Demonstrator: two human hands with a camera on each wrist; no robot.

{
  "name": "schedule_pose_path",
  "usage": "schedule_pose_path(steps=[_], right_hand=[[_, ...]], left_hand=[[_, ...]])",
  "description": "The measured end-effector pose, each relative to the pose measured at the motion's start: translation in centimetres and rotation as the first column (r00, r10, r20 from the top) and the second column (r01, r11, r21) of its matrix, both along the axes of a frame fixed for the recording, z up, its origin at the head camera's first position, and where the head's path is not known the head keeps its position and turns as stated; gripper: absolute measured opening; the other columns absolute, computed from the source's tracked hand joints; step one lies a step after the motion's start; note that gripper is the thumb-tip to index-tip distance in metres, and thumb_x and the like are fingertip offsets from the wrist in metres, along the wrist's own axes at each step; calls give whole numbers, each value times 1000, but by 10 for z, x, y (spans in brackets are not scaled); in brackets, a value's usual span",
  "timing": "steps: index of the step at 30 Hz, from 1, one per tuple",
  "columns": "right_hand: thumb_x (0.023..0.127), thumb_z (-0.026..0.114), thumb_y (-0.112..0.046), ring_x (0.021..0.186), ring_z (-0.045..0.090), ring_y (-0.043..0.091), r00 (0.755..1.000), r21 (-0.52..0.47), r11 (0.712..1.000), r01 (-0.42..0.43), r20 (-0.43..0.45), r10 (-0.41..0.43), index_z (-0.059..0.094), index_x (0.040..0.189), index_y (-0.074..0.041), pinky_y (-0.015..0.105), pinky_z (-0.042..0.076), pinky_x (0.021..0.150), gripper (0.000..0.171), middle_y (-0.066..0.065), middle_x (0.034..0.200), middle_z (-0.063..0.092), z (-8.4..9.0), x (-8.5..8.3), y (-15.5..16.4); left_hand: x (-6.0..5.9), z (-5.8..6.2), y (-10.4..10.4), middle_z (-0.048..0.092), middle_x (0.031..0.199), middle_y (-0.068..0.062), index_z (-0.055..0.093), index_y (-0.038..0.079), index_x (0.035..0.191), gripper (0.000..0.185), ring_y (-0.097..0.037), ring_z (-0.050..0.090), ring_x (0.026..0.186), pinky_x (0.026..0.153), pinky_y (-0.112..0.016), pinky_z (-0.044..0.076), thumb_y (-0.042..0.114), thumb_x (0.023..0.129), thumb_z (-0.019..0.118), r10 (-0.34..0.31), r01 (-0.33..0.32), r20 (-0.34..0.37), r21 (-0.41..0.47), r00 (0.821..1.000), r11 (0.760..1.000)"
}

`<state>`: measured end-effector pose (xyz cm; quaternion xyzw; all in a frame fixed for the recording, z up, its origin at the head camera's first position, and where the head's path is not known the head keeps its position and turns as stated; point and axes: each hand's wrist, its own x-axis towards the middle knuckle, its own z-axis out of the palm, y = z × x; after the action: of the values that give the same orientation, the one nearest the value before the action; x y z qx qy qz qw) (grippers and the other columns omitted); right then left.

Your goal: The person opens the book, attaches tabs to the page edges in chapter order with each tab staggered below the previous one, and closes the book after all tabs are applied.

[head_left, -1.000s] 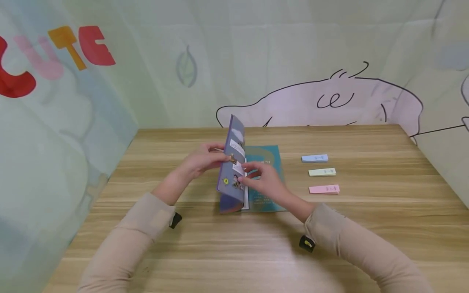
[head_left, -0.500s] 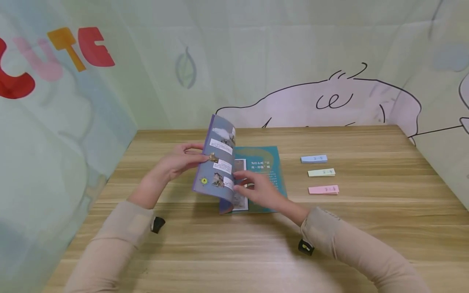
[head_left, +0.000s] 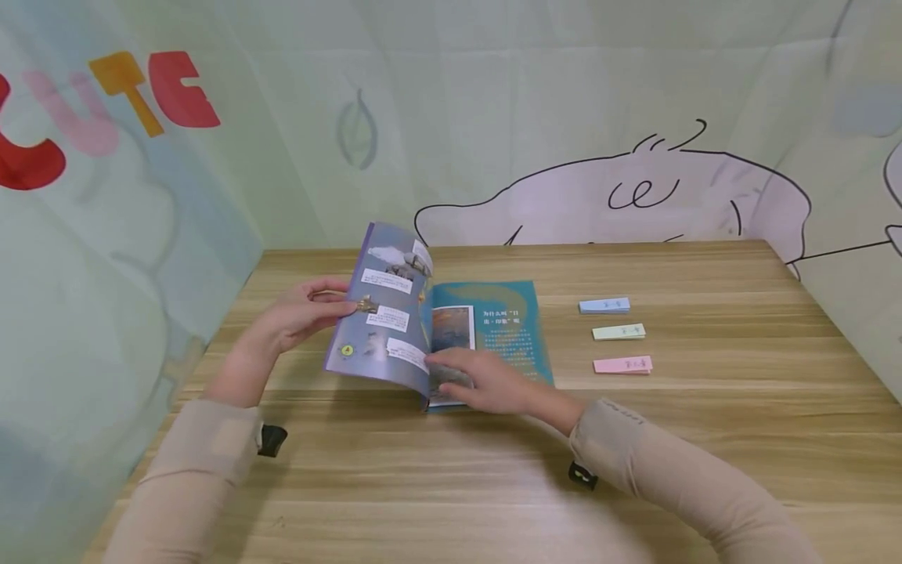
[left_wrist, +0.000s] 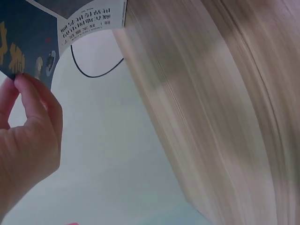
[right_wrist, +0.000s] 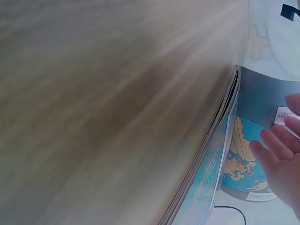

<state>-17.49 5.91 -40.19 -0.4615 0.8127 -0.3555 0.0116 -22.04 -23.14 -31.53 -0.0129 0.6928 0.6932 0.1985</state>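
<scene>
A thin illustrated book (head_left: 510, 294) lies opened on the table, its teal right page flat with white print and a picture. The left part, a purple-grey page (head_left: 391, 274) with the cover behind it, is raised and bowed. My left hand (head_left: 303, 317) pinches its outer edge between thumb and fingers; the left wrist view shows the dark cover (left_wrist: 33, 42) at the fingertips. My right hand (head_left: 493, 380) lies over the lower part of the book, fingertips at the fold by the left page. In the right wrist view its fingers (right_wrist: 276, 140) are spread and loosely bent.
Right of the book lie three folded paper strips with handwriting: a blue strip (head_left: 604, 305), a pale green strip (head_left: 618, 332) and a pink strip (head_left: 623, 366). The wooden table (head_left: 740, 439) ends at a printed cloth backdrop (head_left: 564, 94) behind and at the left.
My left hand has moved left and swung the raised left page and cover over, so the book is opened wider. My right hand has shifted slightly left and down along the fold.
</scene>
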Motion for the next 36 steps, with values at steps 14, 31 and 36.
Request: schedule_pose_path(steps=[14,31,36], right_hand=[[95,53,-15,130,39,22,988,219,965,-143,-19,151,48,134,-2,29,30,107,42,12,140,44,0,3,-14],[98,48,-20,133,34,20,983,377,912,-162,-16,181,44,137,-3,29,25,109,43,10,143,40,-2,4,-27],[97,48,-21,133,34,21,981,404,901,-161,-30,189,44,137,-3,29,25,109,44,11,144,38,-3,4,-29]], left_hand=[[5,-14,-52,62,87,3,54,9,103,25,-8,61,80,75,-20,52,-1,84,66,23,-25,-16,-104,1000,994],[8,-45,-79,58,90,7,23,-17,136,63,-4,60,81,78,-22,52,2,89,60,-23,31,32,-311,999,950],[9,-53,-81,58,89,5,26,-17,134,62,-3,59,79,78,-23,52,3,88,62,2,16,53,-339,999,941]])
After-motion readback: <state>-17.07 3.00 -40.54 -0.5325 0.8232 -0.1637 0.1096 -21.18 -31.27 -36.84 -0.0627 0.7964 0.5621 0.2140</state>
